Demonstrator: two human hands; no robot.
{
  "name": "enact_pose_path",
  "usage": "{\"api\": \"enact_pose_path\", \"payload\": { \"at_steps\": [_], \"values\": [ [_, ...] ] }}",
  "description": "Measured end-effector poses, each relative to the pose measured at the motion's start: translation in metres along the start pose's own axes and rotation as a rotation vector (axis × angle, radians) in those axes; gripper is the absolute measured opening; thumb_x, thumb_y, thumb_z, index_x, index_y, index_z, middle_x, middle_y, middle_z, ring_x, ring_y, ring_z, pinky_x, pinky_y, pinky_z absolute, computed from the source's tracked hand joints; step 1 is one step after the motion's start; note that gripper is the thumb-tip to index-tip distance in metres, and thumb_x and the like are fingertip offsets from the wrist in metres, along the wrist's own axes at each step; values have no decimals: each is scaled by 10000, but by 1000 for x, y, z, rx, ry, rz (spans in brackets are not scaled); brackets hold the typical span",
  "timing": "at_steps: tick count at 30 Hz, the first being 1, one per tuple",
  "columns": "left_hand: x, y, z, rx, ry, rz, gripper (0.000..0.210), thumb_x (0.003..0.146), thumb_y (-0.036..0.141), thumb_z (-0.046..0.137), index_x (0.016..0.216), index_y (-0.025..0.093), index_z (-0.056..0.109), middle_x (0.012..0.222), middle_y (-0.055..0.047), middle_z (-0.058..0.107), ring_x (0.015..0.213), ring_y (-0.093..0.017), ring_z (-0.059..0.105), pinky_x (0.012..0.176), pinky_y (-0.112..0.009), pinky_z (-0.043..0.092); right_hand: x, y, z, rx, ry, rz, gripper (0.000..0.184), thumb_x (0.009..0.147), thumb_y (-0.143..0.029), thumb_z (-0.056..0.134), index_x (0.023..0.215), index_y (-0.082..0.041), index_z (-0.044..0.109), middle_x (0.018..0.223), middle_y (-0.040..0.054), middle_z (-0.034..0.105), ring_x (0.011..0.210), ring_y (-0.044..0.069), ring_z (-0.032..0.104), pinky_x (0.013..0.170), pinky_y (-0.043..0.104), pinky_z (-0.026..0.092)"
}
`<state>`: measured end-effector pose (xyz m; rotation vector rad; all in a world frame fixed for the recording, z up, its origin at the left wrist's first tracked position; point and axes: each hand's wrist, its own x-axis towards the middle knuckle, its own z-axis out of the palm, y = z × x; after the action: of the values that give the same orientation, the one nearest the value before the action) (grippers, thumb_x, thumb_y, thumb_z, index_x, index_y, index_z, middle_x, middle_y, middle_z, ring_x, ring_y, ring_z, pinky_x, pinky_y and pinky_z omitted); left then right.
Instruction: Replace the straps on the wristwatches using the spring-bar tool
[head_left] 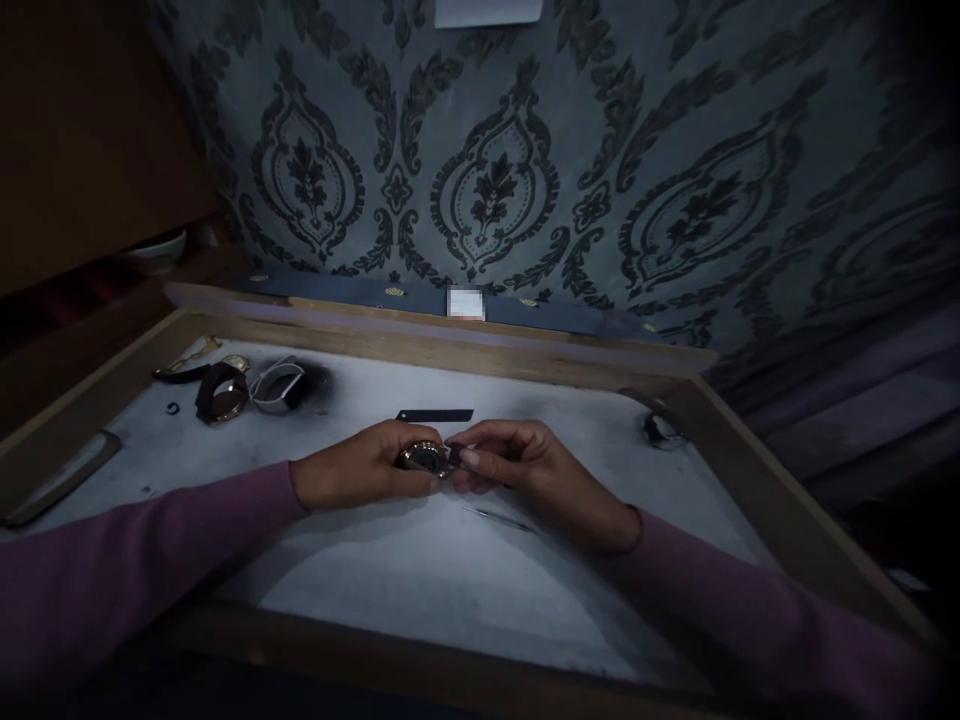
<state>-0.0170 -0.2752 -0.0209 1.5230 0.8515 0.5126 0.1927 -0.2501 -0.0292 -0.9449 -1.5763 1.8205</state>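
Near the middle of the white-lined wooden tray, my left hand (356,465) is closed around a round watch (425,459) with a gold-coloured rim and no full strap visible. My right hand (525,458) pinches a small dark brown piece (455,456), which looks like a strap end, against the watch's right edge. Whether the two are joined I cannot tell, since fingers hide part of the contact. A thin metal tool (496,517) lies just below my right hand. Beyond my hands rests a flat black strip (436,415).
Wooden walls frame the tray (750,480). At the back left are a brown-strapped watch (223,392), a pale-strapped watch (274,385) and a small black ring (172,408). A tan loop (75,475) lies at the left wall, another watch (661,430) at the right. Patterned wallpaper rises behind.
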Motion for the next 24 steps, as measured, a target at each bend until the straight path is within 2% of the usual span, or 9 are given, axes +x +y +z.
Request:
{"api": "enact_pose_path", "payload": {
  "at_steps": [24],
  "values": [
    [0, 0, -1, 35, -4, 24, 148, 813, 294, 565, 770, 166, 507, 659, 49, 386, 603, -94, 328, 547, -224, 266, 0, 3, -1, -49, -22, -16, 286, 739, -430, 794, 918, -211, 751, 716, 22, 750, 686, 156, 706, 671, 288, 553]
  ]
}}
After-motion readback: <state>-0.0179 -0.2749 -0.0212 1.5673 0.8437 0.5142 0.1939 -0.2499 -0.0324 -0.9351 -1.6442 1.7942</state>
